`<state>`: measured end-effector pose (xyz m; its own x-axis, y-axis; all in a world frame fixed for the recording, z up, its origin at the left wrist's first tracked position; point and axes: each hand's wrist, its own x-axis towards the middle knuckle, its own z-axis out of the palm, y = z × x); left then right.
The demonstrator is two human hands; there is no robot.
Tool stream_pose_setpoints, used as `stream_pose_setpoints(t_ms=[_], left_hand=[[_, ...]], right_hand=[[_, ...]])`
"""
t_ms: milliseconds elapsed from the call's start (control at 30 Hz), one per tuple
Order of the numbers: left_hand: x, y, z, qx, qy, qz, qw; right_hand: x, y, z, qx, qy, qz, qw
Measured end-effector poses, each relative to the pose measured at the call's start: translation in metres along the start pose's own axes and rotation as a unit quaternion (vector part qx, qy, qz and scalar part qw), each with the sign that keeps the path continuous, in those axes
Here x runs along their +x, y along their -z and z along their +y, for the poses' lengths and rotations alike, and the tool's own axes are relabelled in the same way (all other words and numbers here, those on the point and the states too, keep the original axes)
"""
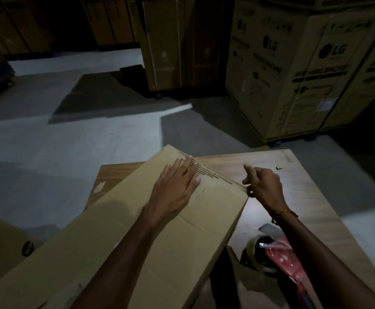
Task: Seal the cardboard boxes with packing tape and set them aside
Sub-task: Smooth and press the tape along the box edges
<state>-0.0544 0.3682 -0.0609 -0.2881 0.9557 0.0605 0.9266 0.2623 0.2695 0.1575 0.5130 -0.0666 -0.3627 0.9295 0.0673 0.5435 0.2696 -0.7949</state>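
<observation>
- Your left hand lies flat, palm down, fingers straight and close together, pressing on the top face of the long flattened brown cardboard box. The fingertips point to about 1 o'clock and stop just short of the box's far edge.
- That box runs slantwise from the 7 o'clock corner of the view up toward 12 o'clock of centre, lying over the wood-grain tabletop. Creased flap lines show on its face near your forearm.
- Your right hand is at the box's far right corner, at 3 o'clock from the left hand. Its fingers are curled, the forefinger raised and pointing to 11 o'clock, the thumb and lower fingers at the corner edge. Whether they pinch the cardboard or a tape end there, you cannot tell from this view.
- A gold bracelet sits on your right wrist.
- The clear packing tape roll on its red-handled dispenser rests on the tabletop at 5 o'clock, beneath your right forearm, apart from both hands and just beside the box's right edge.
- Tall brown printed appliance cartons stand on the grey floor at 1 to 2 o'clock, well apart from the table.
- Another brown carton shows at 8 o'clock.
</observation>
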Motion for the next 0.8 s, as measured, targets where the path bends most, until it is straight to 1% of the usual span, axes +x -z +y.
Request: stream_pose_setpoints(t_ms=[167,267,400,467,533,600,700,800], left_hand=[[-0.003,0.002,0.043,0.002,-0.107,-0.028,0.994],[-0.003,-0.004,0.078,0.0,-0.147,-0.052,0.988],[-0.003,-0.017,0.114,-0.022,-0.147,-0.063,0.987],[-0.003,-0.024,0.123,-0.018,-0.135,-0.06,0.989],[-0.002,-0.031,0.126,0.003,-0.128,-0.055,0.99],[-0.003,-0.036,0.128,0.026,-0.131,-0.045,0.99],[-0.004,-0.039,0.128,0.04,-0.134,-0.029,0.99],[-0.005,-0.038,0.128,0.045,-0.135,-0.022,0.99]], right_hand=[[-0.028,0.021,0.026,-0.15,0.026,0.005,0.988],[-0.056,0.034,0.046,-0.138,-0.003,0.041,0.99],[-0.099,0.051,0.083,-0.203,-0.036,0.087,0.975],[-0.126,0.057,0.105,-0.233,-0.031,0.089,0.968],[-0.152,0.058,0.125,-0.235,-0.011,0.061,0.97],[-0.174,0.058,0.144,-0.258,-0.012,0.026,0.966],[-0.191,0.05,0.166,-0.328,-0.032,-0.016,0.944],[-0.196,0.035,0.175,-0.389,-0.03,-0.053,0.919]])
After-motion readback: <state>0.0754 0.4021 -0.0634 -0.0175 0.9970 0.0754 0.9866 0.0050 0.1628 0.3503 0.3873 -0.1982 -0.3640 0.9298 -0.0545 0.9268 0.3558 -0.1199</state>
